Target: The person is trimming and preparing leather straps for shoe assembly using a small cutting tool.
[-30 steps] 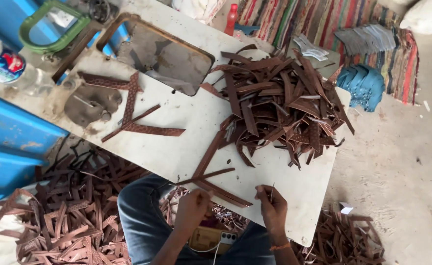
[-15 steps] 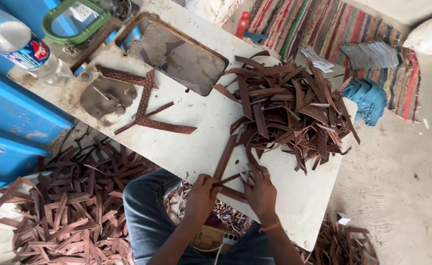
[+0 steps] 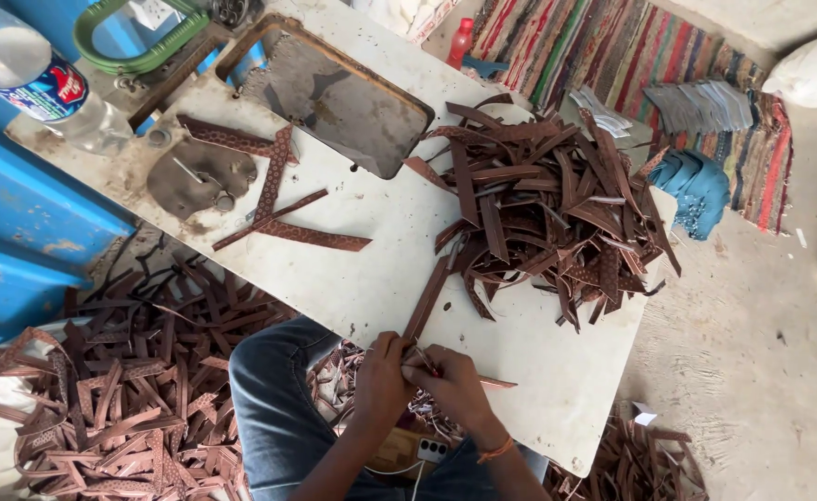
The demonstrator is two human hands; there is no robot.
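Observation:
Both my hands meet at the near edge of the white table (image 3: 371,278). My left hand (image 3: 382,378) and my right hand (image 3: 450,382) pinch the same end of a long brown leather strip (image 3: 429,297), which runs up from them toward a big heap of brown strips (image 3: 547,209). A second strip end (image 3: 494,381) pokes out to the right of my right hand. My knee in blue jeans (image 3: 274,390) sits under the table edge.
Several patterned strips (image 3: 283,209) lie crossed at the table's left by a dark leather piece (image 3: 195,176) and a rectangular cutout (image 3: 334,93). A plastic bottle (image 3: 42,79) lies far left. More strips cover the floor (image 3: 121,390). A striped rug (image 3: 612,46) lies beyond.
My right hand has come in from the right to join my left on the strip. The strip's near end has been drawn closer to my body, off the table edge.

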